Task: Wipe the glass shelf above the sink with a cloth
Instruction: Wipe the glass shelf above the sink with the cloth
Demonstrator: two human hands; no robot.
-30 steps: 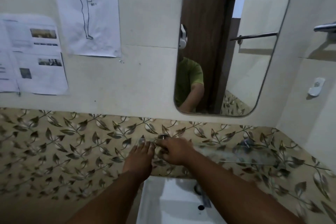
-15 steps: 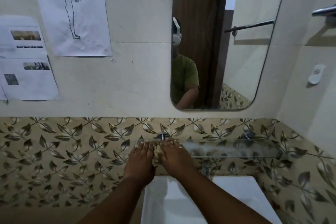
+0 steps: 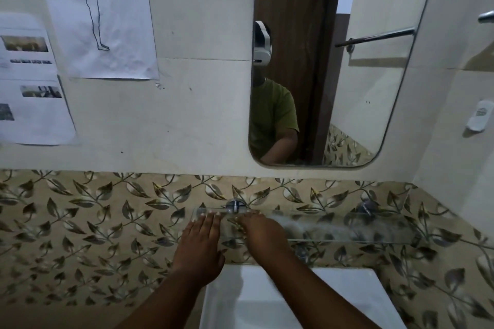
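Observation:
The glass shelf (image 3: 347, 230) runs along the leaf-patterned tiles above the white sink (image 3: 267, 302), held by two chrome brackets. My left hand (image 3: 200, 246) lies flat on the shelf's left end with its fingers stretched out and nothing in it. My right hand (image 3: 263, 235) rests palm down just to the right, below the left bracket (image 3: 235, 205). A pale cloth (image 3: 233, 222) is almost wholly hidden under its fingers, with only a small edge showing between the hands. The right part of the shelf looks cloudy and smeared.
A mirror (image 3: 347, 61) hangs above the shelf and reflects a person in a green shirt. Paper sheets (image 3: 99, 16) are stuck on the wall at the left. A towel bar (image 3: 486, 17) and a small white fitting (image 3: 479, 115) are on the right wall.
My right hand has gone from curled to flatter over the cloth, staying beside the left hand at the shelf's left end. The view has dropped, so more of the sink shows.

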